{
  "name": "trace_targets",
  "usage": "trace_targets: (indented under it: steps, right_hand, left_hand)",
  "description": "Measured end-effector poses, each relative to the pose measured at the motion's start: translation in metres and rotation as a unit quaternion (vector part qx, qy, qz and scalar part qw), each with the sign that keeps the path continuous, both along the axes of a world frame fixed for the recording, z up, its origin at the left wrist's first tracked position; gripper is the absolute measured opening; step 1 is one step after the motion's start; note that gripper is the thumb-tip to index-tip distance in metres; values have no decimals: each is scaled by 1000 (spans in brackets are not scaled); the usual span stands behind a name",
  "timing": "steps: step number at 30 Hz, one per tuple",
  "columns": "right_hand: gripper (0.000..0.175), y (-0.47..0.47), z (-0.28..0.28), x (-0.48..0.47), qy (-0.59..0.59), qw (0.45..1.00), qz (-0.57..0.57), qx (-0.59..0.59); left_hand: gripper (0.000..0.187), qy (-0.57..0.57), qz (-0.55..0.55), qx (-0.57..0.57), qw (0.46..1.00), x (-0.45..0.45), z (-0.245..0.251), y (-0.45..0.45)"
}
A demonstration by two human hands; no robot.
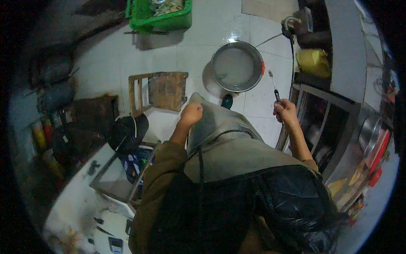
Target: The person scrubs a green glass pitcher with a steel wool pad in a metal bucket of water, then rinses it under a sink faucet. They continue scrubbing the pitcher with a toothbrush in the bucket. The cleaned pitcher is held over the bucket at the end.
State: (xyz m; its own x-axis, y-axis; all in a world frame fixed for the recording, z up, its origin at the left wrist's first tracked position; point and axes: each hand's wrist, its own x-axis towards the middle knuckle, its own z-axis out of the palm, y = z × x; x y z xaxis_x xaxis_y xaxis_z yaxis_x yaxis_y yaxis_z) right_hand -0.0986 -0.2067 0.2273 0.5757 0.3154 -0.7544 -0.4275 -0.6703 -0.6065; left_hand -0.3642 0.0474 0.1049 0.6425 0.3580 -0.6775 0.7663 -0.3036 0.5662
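Note:
My right hand (286, 112) grips the dark handle of a slim brush (277, 92) that looks like a toothbrush. Its pale neck and small head point away from me, to the right of a round metal pot (216, 55). Cloudy liquid (239, 65) lies in the pot, which stands on the tiled floor. A red piece (263, 68) shows on its right rim. Curled into a fist, my left hand (192, 113) is by the edge of the grey-green apron (228, 155) over my lap; nothing shows in it. One dark shoe (227, 101) is just below the pot.
A small wooden chair (168, 92) stands left of my left hand. Farther off is a green plastic crate (160, 26) with contents. Along the right run a framed cabinet (341, 104) and a yellow container (313, 62). A white surface with boxes (117, 181) lies lower left.

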Motion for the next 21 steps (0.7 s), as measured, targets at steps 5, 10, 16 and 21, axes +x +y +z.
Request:
trace_targets:
  steps: [5,10,16,21]
  right_hand:
    - [13,-16,-38,-2,38,992,-115,-46]
    - [10,-18,-55,-28,51,962,-238,-120]
    - [17,-20,-73,-80,158,908,-331,-203]
    - [23,-48,-112,-129,251,873,-337,-247]
  left_hand:
    - [14,83,-81,30,993,34,-41,51]
    - [15,-38,-195,100,975,74,-74,113]
    - [25,130,-303,31,943,99,-103,179]
    - [36,297,-253,13,921,78,-129,208]
